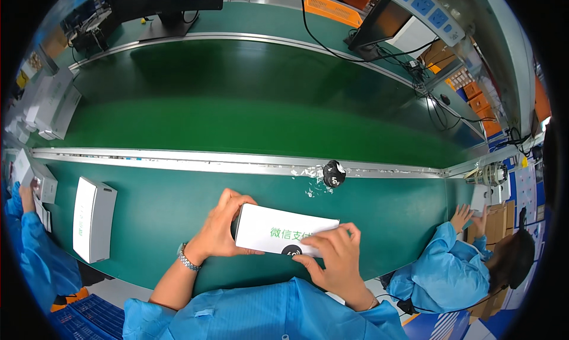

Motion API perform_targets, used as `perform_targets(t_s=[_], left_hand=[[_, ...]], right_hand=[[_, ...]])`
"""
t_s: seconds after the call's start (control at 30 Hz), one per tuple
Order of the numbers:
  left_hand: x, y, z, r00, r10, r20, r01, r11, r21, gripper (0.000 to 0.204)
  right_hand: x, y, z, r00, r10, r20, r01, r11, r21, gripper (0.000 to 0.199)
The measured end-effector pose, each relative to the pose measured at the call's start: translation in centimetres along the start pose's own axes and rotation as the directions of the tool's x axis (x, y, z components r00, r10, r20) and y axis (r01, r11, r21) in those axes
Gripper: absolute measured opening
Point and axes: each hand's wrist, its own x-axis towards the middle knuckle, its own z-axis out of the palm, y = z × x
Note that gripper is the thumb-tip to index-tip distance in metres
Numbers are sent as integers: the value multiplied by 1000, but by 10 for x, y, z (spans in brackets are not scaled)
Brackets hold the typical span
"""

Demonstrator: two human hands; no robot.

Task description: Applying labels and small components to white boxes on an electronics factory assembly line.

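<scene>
A white carton (261, 227) with green printing on its upper face is held in front of me, slightly above the bench. My left hand (220, 232) grips its left end, thumb along the near side and fingers round the far side. My right hand (335, 254) is at the right end, its fingertips on the upper face and the thumb by the near edge. Between those fingers and the thumb, a round black sticker (291, 250) with white marking lies at the carton's near edge. The right fingers partly cover the printing.
A roll of black round stickers (333, 174) stands by the metal rail (237, 162), with white scraps around it. Another white carton (95, 220) stands at left on the green bench (160, 204). Co-workers in blue sit at left (44, 263) and right (441, 272). Behind runs a green belt (267, 103).
</scene>
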Motion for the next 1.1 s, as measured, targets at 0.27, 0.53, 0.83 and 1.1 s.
perform_targets(t_s=[0.27, 0.53, 0.83, 1.1], left_hand=[[2, 2, 3, 999, -1, -52, -1, 1000, -28, 92], [0, -4, 4, 996, 35, -77, -38, 998, -40, 91], [1, 4, 0, 998, 4, -59, -4, 1000, 2, 87], [-2, 3, 3, 997, -11, -78, 11, 1000, 0, 91]], right_hand=[[-2, -13, 8, 998, 58, 29, -57, 998, -29, 29], [3, -16, 9, 987, 119, 107, -124, 991, 45, 24], [-3, -13, 11, 985, 171, 7, -170, 972, 164, 20], [-11, -17, 29, 992, 62, -114, -69, 996, -55, 22]])
